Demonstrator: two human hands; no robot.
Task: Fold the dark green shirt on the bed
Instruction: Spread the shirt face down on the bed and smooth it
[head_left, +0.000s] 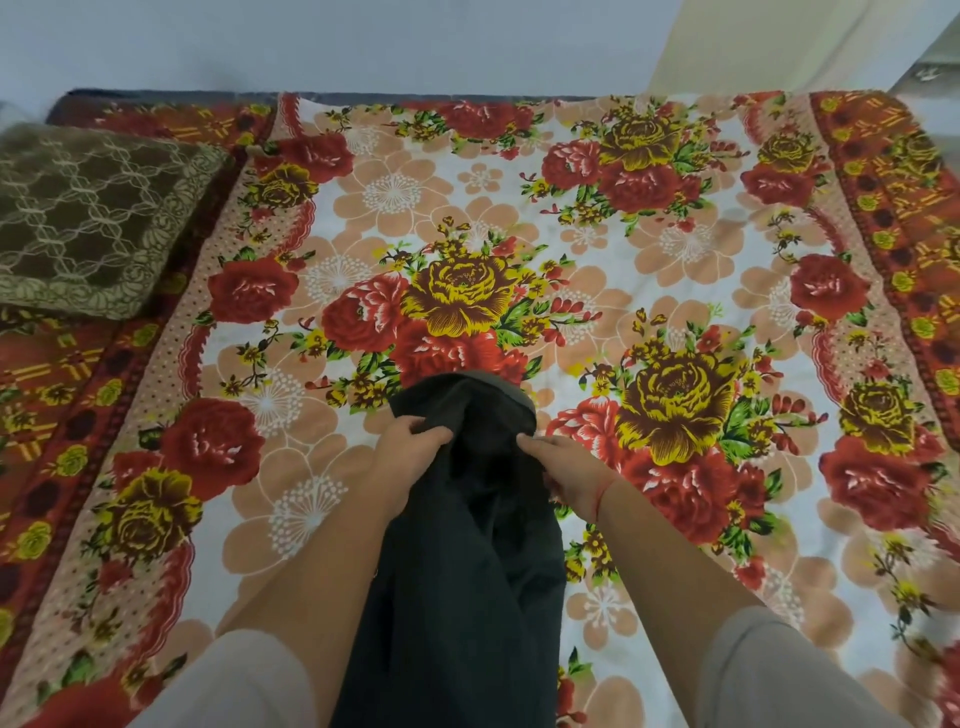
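Dark green shirt (467, 571): one item, bunched into a long dark drape. It is running between your forearms from the bottom edge of the view up to your hands, over the near middle of the bed (72, 98). Its top fold is arching just beyond your fingers. Whether that fold is touching the sheet, you cannot tell from here.

Left grip (410, 452): you are curling the fingers and thumb closed on the shirt's upper left edge, pinching cloth.

Right grip (569, 470): you are pinching the upper right edge of the same fold, fingers bent tight around the cloth. The two grips are sitting near each other with dark fabric between them.

Red thread (602, 493): one, circling your right wrist.

Pale sleeves (234, 680): two, covering your upper arms at the bottom corners.

Floral sheet (571, 249): red and yellow roses on white, covering the bed and lying flat.

Brown patterned cushion (93, 213): one, resting on the bed's far left side, well apart from the shirt.

Pale wall (311, 41): standing behind the bed.
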